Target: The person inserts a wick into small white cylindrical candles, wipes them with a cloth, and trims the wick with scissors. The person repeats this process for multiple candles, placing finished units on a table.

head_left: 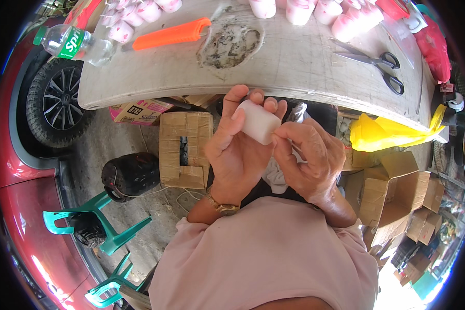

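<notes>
My left hand (237, 150) holds a short white cylinder that looks like a wax candle (260, 122), tilted, with its end facing my right hand. The fingers curl around its far side and the thumb lies along the near side. My right hand (310, 157) pinches at the lower right end of the candle with thumb and forefinger; what is between the fingertips, perhaps a wick, is too small to make out. Both hands are in front of the table's near edge, above my lap. Several white-and-pink candle-like cylinders (299, 11) stand along the table's far side.
On the white table (294, 67) lie an orange-handled knife (168, 35), black-handled scissors (374, 61) and a clear bottle (77, 44) with a green cap. A yellow plastic bag (392, 133) hangs at right. Cardboard boxes (186, 147), green chairs (95, 217) and a red car (41, 217) surround me.
</notes>
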`<state>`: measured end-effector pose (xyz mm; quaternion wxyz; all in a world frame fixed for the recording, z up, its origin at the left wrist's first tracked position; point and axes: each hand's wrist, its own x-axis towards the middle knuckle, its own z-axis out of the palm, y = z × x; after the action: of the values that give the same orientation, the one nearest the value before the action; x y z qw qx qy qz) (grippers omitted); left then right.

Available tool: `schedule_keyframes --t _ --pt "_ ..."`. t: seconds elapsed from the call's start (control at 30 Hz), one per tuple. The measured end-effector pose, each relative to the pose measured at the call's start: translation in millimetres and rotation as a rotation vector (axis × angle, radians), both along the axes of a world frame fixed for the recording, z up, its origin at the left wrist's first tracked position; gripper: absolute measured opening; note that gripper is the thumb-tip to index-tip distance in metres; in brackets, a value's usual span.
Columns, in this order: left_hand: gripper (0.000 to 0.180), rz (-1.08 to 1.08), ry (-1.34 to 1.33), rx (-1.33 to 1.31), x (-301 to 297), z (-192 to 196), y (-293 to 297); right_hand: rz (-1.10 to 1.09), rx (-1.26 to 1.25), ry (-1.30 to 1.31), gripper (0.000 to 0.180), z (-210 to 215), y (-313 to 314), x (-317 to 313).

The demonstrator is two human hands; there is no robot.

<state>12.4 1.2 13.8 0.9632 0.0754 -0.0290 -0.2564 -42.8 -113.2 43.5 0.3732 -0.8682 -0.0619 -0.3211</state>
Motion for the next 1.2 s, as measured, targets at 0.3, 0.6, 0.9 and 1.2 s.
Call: schedule_keyframes --t 0.3,0.6,0.9,1.2 --pt "0.040 0.118 -0.091 0.124 1.4 -0.8 5.8 0.034 0.109 0.098 0.022 4.6 1.0 -1.8" --pt "0.041 0.178 -0.149 0.180 0.3 -2.4 2.3 0.033 0.227 0.167 0.018 3.1 1.8 -0.3" --pt "0.042 0.173 -0.178 0.208 -0.8 -1.5 1.9 0.010 0.233 0.225 0.015 1.8 0.0 1.4" --pt "0.041 0.195 -0.170 0.210 -2.7 -2.9 -1.4 0.027 0.242 0.226 0.015 0.8 1.7 3.4"
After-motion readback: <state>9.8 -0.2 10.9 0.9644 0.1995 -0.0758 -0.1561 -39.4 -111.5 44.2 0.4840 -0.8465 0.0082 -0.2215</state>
